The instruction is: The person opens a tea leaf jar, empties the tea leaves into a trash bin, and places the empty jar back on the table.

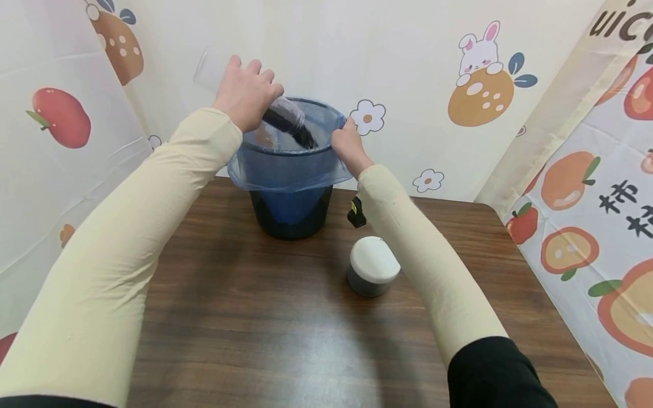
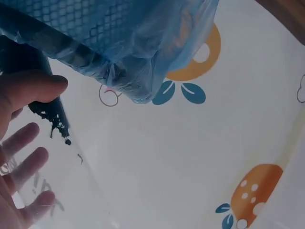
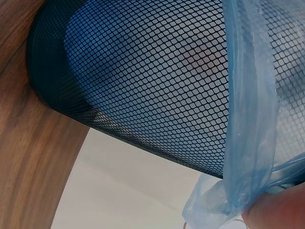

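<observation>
My left hand (image 1: 247,93) grips a clear plastic jar (image 1: 285,116), tipped mouth-down over a black mesh bin (image 1: 291,218) lined with a blue plastic bag (image 1: 285,170). Dark granules (image 1: 301,133) sit in the jar's neck and spill towards the bin. In the left wrist view my left hand (image 2: 24,124) shows through the clear jar (image 2: 62,181), with dark grains (image 2: 50,119) clinging inside and the bag (image 2: 128,43) above. My right hand (image 1: 347,144) pinches the bag at the bin's right rim. A fingertip (image 3: 281,210) touches the bag (image 3: 248,119) beside the mesh bin (image 3: 143,71).
The bin stands at the back of a brown wooden table (image 1: 255,328). A jar with a white lid (image 1: 373,266) and dark contents stands under my right forearm. A small black and yellow object (image 1: 357,212) lies by the bin. Printed cloth walls close in behind and on both sides.
</observation>
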